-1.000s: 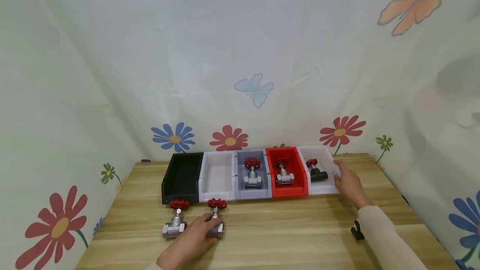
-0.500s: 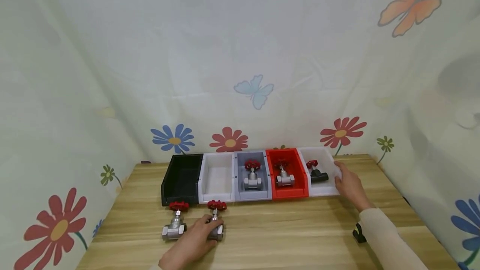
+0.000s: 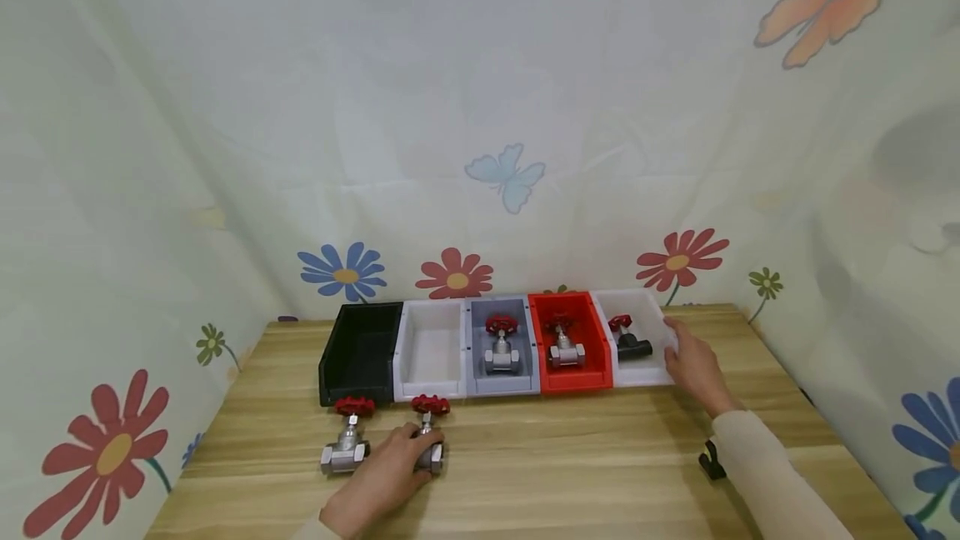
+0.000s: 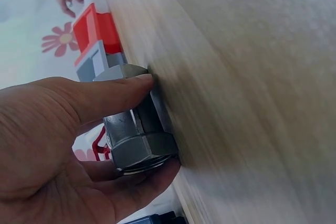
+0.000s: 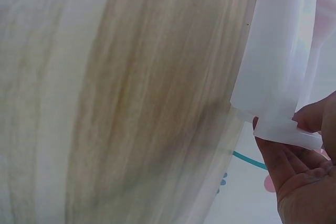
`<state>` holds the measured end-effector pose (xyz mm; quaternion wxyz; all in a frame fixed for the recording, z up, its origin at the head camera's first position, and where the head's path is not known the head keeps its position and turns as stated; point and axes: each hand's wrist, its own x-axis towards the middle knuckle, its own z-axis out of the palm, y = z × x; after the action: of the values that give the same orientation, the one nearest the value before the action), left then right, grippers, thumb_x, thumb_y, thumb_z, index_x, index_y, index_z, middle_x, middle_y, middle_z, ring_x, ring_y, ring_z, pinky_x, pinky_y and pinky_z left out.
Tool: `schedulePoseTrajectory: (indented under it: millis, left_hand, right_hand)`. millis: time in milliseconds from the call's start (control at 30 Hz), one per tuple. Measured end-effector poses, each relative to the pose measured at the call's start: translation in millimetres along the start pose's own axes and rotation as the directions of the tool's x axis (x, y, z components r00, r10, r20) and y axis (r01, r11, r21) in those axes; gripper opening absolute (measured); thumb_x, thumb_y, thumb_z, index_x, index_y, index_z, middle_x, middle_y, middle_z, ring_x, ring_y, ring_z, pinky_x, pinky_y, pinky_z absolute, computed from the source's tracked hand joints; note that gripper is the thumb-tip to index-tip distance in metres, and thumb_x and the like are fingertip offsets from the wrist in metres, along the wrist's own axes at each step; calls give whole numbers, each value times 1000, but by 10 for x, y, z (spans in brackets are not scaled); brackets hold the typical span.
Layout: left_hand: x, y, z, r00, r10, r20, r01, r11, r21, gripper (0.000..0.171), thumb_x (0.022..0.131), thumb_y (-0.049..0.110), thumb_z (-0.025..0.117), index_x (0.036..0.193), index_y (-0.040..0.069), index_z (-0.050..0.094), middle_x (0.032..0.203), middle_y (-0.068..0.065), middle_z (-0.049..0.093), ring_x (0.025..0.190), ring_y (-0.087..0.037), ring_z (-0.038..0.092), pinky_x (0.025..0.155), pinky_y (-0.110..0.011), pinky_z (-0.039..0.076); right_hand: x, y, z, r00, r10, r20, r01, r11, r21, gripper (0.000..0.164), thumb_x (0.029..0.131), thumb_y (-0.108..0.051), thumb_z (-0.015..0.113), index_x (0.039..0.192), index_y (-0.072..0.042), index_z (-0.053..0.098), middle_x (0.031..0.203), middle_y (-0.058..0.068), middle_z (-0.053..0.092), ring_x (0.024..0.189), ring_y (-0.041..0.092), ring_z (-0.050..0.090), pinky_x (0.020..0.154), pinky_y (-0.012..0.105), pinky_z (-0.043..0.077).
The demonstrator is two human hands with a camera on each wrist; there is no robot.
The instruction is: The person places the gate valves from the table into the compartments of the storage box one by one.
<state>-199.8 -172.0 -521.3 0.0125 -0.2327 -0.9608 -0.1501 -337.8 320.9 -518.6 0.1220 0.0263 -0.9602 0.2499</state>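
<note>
My left hand (image 3: pixel 387 471) grips the metal body of a gate valve (image 4: pixel 137 132) that has a red handwheel, thumb on one side and fingers on the other. The valve stands on the table in front of the left white bin (image 3: pixel 432 348). Just left of that hand is a second gate valve (image 3: pixel 347 447). At the far right of the row, my right hand (image 3: pixel 699 367) pinches the side wall of the right white bin (image 5: pixel 270 66) between thumb and fingers. Inside this bin lies a black valve with a red handwheel (image 3: pixel 633 346).
The grey bin (image 3: pixel 480 386) and the red bin (image 3: pixel 577 382) each hold a gate valve with a red handwheel. A black bin (image 3: pixel 362 348) ends the row on the left. Near the right sleeve lies a small black object (image 3: pixel 711 462). A flower-printed curtain rises behind.
The whole scene shifts slightly as the head camera moves. Both hands keep their places on the valve and the white bin.
</note>
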Motion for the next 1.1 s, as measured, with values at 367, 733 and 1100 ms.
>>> schedulePoseTrajectory:
  millis: [367, 733, 1100]
  left_hand:
    - [5, -30, 1, 1000, 9, 22, -9, 1000, 8, 46, 79, 17, 81, 122, 18, 65, 107, -9, 60, 96, -22, 60, 81, -43, 54]
    - [35, -44, -13, 998, 49, 33, -49, 999, 12, 46, 81, 17, 79, 124, 20, 64, 104, -5, 58, 92, -16, 57, 77, -38, 53]
    - [13, -10, -54, 998, 31, 48, -31, 1000, -7, 46, 79, 19, 81, 122, 20, 64, 102, -3, 56, 92, -16, 55, 76, -37, 51]
  right_hand:
    - [-19, 0, 33, 997, -59, -45, 59, 998, 4, 51, 90, -2, 53, 140, 6, 42, 103, 40, 63, 79, 46, 63, 71, 58, 48]
    - [-48, 29, 26, 996, -66, -61, 66, 998, 1, 50, 90, -2, 52, 138, 6, 42, 103, 41, 63, 85, 55, 62, 74, 62, 47]
    - [-37, 28, 8, 997, -53, -50, 53, 999, -6, 51, 89, -2, 53, 139, 5, 42, 101, 41, 63, 80, 50, 63, 70, 60, 48]
